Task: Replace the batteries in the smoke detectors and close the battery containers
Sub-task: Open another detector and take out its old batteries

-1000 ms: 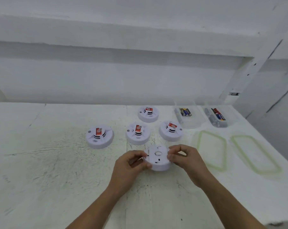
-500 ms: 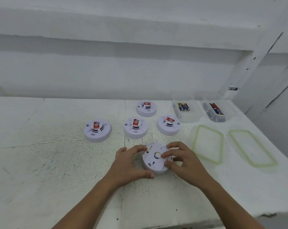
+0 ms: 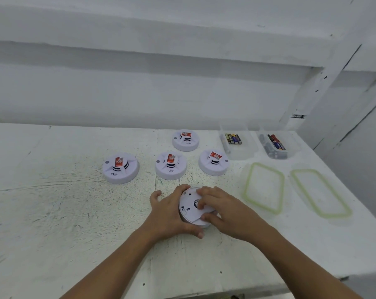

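Near the front edge of the white table [image 3: 75, 212], an upturned smoke detector [image 3: 191, 212] sits clamped between both hands: the left hand [image 3: 169, 214] curls round its left rim, while the right hand [image 3: 228, 214] grips its right side, fingertips on its back. Behind that detector stand four more detectors [image 3: 171, 166] with red labels. To its far right are two open battery containers [image 3: 239, 147], and their green-rimmed lids [image 3: 263, 188] lie nearer.

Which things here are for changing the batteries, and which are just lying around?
For the job: held smoke detector, left hand, right hand, four other detectors, batteries, two clear containers, two lids.
Just there: white table, wall.
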